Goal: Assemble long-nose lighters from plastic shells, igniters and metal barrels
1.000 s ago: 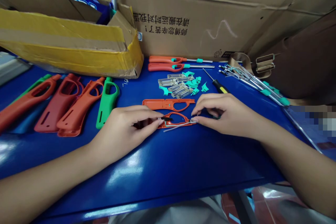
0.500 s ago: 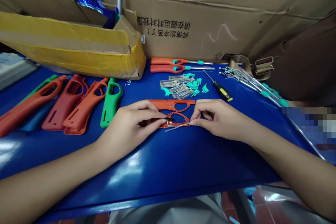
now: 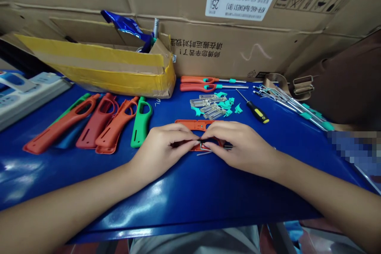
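My left hand (image 3: 166,143) pinches a small black part (image 3: 201,141) between thumb and fingertips. My right hand (image 3: 242,143) is closed too, its thumb and forefinger meeting the left fingertips at that part. Beneath both hands lies an orange lighter shell half (image 3: 197,149), largely covered by the fingers. A thin pale tube (image 3: 204,153) sticks out along its near side. Just behind, a second orange shell half (image 3: 190,123) rests on the blue table (image 3: 190,190), its right end hidden by my right hand. What sits inside the near shell is mostly hidden.
Lighter shells (image 3: 108,127) in several colours lie at left, before a yellow-taped carton (image 3: 127,75). Behind my hands are clear fuel tanks (image 3: 212,109) with teal pieces, two lighters (image 3: 198,86) and a screwdriver (image 3: 256,111). Metal lighter tubes (image 3: 293,105) lie at right; a power strip (image 3: 35,93) far left.
My right hand has moved left, from the right end of the near shell to the black part at my left fingertips. The whole view has shifted slightly.
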{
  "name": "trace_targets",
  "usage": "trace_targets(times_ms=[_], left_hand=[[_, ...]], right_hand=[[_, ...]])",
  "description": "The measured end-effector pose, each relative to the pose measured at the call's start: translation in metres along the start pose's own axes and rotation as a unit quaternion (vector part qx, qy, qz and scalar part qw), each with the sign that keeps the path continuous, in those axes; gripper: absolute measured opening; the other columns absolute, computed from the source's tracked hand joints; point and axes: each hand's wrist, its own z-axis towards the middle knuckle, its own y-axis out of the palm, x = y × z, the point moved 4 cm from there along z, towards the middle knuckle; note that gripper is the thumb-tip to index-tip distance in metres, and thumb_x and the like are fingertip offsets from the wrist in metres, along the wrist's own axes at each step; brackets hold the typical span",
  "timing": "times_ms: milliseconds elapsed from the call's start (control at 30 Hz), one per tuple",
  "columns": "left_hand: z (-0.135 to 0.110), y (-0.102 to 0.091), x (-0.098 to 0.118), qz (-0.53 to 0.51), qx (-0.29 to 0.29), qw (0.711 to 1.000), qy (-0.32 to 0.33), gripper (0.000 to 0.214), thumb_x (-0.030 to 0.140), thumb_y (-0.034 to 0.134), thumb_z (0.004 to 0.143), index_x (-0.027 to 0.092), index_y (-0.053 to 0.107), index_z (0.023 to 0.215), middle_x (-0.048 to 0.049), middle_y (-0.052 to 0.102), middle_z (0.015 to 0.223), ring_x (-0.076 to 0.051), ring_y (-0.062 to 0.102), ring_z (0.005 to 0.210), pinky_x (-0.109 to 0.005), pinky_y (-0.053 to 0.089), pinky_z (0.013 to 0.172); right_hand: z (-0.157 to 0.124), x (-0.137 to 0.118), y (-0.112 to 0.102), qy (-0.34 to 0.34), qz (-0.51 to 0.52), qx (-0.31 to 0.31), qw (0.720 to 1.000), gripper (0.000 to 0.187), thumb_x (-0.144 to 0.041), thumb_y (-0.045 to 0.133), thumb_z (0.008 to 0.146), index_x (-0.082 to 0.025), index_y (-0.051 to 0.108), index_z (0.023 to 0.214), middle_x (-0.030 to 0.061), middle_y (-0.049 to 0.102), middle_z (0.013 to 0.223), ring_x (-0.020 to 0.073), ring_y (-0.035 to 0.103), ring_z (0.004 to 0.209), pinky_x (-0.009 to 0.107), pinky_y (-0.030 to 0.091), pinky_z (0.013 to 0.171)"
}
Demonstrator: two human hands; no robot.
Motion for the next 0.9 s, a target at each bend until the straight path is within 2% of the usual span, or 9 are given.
trace_targets(times_ms=[100,233,367,533,900], left_hand=[[-0.0007,0.0013,0.0011,-0.005,-0.013,1.0,-0.012,0.009,0.012,0.072,0.09,0.017,0.079,0.092,-0.0022,0.078,0.086,-0.013,0.072,0.078,-0.021,0.057,0.073],[-0.0039,0.0023,0.0018,0.025,-0.012,0.999,-0.025,0.018,0.015,0.076,0.087,0.016,0.076,0.104,-0.0015,0.074,0.087,-0.011,0.067,0.069,-0.02,0.055,0.063],[-0.0063,0.004,0.0006,0.049,-0.032,0.998,-0.015,0.027,0.015,0.077,0.086,0.017,0.073,0.113,-0.0025,0.072,0.095,-0.011,0.066,0.075,-0.022,0.056,0.07],[-0.0054,0.0042,-0.0035,0.067,-0.058,0.996,-0.017,0.029,0.017,0.075,0.088,0.016,0.071,0.117,-0.0004,0.07,0.085,-0.012,0.065,0.072,-0.022,0.054,0.066],[-0.0056,0.0039,-0.0034,0.061,-0.064,0.996,-0.017,0.027,0.02,0.072,0.091,0.016,0.07,0.117,-0.0013,0.07,0.084,-0.012,0.064,0.07,-0.023,0.054,0.066]], right_hand=[[-0.0012,0.0035,0.0049,-0.033,-0.009,0.022,0.999,0.011,-0.021,0.062,0.098,-0.019,0.072,0.103,0.0042,0.078,0.1,0.0195,0.072,0.094,0.032,0.053,0.084],[-0.005,0.0085,0.0068,-0.05,-0.037,0.043,0.997,0.016,-0.02,0.06,0.099,-0.018,0.073,0.108,0.0061,0.078,0.101,0.0201,0.072,0.095,0.032,0.054,0.083],[-0.008,0.0105,0.0052,-0.075,-0.049,0.036,0.995,0.023,-0.015,0.057,0.099,-0.018,0.076,0.11,0.0072,0.075,0.101,0.018,0.069,0.087,0.03,0.052,0.075],[-0.0087,0.0097,0.001,-0.1,-0.096,0.038,0.99,0.026,-0.013,0.054,0.098,-0.021,0.077,0.107,0.0052,0.074,0.098,0.0168,0.066,0.083,0.03,0.047,0.073],[-0.0083,0.0085,0.0,-0.114,-0.136,0.024,0.984,0.028,-0.014,0.051,0.1,-0.023,0.078,0.104,0.0048,0.074,0.098,0.016,0.061,0.08,0.031,0.038,0.07]])
